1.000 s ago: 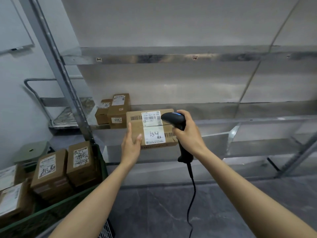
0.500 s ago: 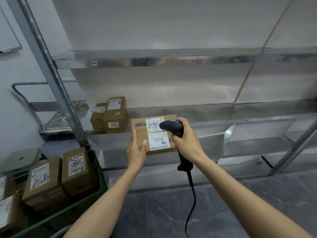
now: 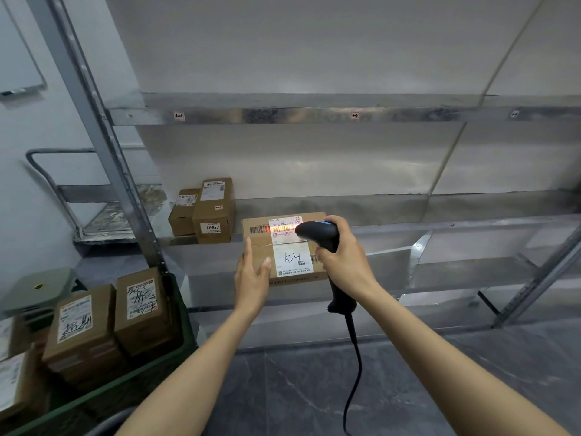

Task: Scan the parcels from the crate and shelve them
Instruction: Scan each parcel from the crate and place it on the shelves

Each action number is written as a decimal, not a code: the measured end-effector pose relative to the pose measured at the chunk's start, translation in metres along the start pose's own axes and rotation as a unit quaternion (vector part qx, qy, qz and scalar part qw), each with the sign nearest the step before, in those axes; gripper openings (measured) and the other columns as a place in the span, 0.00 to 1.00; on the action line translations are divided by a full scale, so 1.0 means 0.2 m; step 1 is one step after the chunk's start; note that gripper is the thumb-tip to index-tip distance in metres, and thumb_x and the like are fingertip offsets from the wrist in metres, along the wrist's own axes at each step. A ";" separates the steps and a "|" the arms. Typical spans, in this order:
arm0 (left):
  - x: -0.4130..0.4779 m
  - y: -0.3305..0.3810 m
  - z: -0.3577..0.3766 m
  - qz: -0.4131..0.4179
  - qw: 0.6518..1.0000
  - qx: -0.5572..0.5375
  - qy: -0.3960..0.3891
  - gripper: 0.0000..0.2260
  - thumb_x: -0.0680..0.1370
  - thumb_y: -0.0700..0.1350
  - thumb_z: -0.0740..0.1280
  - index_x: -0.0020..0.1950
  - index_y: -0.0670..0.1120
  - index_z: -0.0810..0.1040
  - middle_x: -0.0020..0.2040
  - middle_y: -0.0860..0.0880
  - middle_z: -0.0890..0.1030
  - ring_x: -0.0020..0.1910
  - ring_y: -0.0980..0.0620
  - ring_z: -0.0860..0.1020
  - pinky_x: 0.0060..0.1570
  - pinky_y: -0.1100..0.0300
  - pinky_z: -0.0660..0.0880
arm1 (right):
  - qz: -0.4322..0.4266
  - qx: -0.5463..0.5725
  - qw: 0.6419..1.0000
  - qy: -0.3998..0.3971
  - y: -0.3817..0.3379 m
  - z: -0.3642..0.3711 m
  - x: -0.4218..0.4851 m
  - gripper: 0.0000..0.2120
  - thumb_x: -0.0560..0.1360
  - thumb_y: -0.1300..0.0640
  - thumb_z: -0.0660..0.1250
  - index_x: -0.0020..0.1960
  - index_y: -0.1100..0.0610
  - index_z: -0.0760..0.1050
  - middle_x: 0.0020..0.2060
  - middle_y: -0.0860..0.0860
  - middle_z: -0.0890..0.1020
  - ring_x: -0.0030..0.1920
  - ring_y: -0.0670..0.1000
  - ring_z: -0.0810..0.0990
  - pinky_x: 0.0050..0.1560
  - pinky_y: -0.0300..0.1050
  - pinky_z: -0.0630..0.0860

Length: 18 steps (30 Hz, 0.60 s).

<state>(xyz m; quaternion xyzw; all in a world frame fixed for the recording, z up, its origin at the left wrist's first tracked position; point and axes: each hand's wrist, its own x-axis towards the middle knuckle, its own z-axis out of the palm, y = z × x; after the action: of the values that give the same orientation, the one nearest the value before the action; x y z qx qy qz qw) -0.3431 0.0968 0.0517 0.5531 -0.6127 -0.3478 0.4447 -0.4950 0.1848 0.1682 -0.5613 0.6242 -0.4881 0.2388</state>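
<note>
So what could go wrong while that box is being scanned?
The left hand holds the A34 parcel only at one corner, so it might tip or slip. The scanner beam lies near several barcodes, so the wrong one might read. Its dangling cable could snag.

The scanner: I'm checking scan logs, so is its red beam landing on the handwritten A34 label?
No, the scanner throws red light on the barcode label higher up the parcel, above the A34 label.
</note>
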 end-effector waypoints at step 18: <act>0.00 0.03 0.08 -0.020 1.000 -0.007 0.005 0.29 0.82 0.50 0.59 0.78 0.56 0.47 0.71 0.47 0.70 0.67 0.48 0.70 0.66 0.50 0.68 | -0.001 0.000 1.000 -0.005 0.15 -0.16 0.12 0.23 0.72 0.67 0.61 0.58 0.42 0.66 0.41 0.43 0.78 0.36 0.44 0.75 0.29 0.29 0.68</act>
<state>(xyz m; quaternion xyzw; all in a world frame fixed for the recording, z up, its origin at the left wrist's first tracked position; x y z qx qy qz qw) -0.3606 0.0973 0.0513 0.5641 -0.5969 -0.3577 0.4445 -0.5426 0.1706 0.1621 -0.5643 0.6224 -0.4859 0.2412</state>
